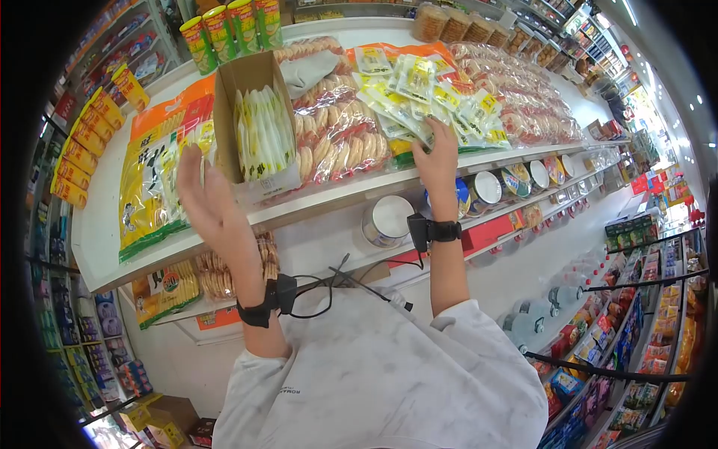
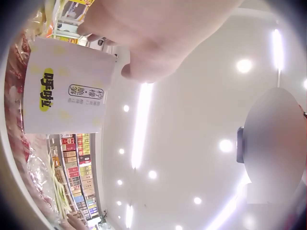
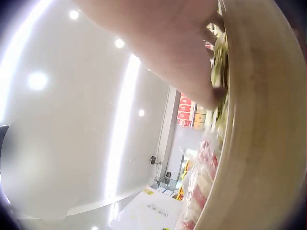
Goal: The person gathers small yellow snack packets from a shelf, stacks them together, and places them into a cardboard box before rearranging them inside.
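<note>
My left hand (image 1: 217,213) is raised over the counter's front edge, left of an open cardboard box (image 1: 224,82); its fingers are straight and hold nothing. Slim white-and-yellow snack packets (image 1: 265,135) stand in a row inside that box. The left wrist view shows the box's printed white side (image 2: 67,86) below the hand. My right hand (image 1: 441,161) reaches onto a loose pile of similar packets (image 1: 411,78). Its fingertips are at the pile's near edge, thumb apart from the fingers. In the right wrist view the fingers (image 3: 218,93) overlap the packets.
Bagged round crackers (image 1: 344,153) lie beside the box, with more bags (image 1: 523,97) at the right. A large yellow-and-orange snack bag (image 1: 149,172) lies at the left. Green cans (image 1: 243,30) and yellow canisters (image 1: 90,142) line the back and left. Tins (image 1: 486,187) stand on the shelf below.
</note>
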### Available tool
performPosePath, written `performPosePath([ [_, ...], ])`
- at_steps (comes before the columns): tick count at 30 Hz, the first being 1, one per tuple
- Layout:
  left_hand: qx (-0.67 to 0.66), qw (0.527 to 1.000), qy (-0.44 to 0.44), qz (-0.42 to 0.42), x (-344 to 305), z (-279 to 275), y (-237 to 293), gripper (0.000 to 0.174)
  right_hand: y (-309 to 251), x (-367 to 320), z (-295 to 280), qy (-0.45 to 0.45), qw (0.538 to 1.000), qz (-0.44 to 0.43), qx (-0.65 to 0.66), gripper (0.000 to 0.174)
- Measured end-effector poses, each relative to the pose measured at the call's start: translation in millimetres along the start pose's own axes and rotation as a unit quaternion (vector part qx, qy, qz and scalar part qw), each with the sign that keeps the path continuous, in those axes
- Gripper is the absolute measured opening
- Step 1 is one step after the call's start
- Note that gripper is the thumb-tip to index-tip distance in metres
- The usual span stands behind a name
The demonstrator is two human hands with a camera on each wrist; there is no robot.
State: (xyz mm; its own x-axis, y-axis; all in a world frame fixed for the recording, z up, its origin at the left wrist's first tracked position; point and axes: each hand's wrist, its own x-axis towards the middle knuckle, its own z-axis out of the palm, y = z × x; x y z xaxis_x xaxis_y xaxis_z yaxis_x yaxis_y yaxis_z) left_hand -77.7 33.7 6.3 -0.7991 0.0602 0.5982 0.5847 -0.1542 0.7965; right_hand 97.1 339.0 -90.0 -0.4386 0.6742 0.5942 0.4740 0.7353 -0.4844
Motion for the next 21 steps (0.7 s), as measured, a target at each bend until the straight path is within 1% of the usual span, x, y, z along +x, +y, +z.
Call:
performPosePath([
  [2,-0.045,0.998,0.01,0.046,-6,0,22,0.033,-10,2,-8,0.013,1.0,-0.007,-0.001,0.061],
  [5,-0.093,0.99,-0.101,-0.012,-22,-9,41,0.027,-15,4,-17,0.008,1.0,0.009,-0.01,0.046],
  [6,-0.117,0.979,-0.154,-0.057,-25,-7,44,0.027,-20,6,-20,0.019,1.0,0.015,0.007,0.04],
  [8,-0.163,0.941,-0.257,-0.147,-31,-2,50,0.026,-32,7,-25,0.039,0.998,0.027,0.042,0.029],
  [11,-0.206,0.849,-0.419,-0.248,-45,24,30,0.03,-42,5,-20,0.155,0.982,-0.024,0.107,0.025],
  [14,-0.231,0.789,-0.462,-0.332,-64,49,3,0.04,-66,-10,-35,0.084,0.968,0.119,0.204,0.026],
  [17,-0.296,0.771,-0.406,-0.391,-75,72,-11,0.054,-78,-29,-40,0.073,0.969,0.081,0.222,0.028],
  [20,-0.431,0.695,-0.339,-0.465,-71,103,-19,0.062,-97,-48,-55,-0.004,0.967,-0.077,0.242,0.043],
  [21,-0.47,0.668,-0.311,-0.486,-69,106,-14,0.06,-97,-54,-60,-0.066,0.967,-0.147,0.198,0.06],
])
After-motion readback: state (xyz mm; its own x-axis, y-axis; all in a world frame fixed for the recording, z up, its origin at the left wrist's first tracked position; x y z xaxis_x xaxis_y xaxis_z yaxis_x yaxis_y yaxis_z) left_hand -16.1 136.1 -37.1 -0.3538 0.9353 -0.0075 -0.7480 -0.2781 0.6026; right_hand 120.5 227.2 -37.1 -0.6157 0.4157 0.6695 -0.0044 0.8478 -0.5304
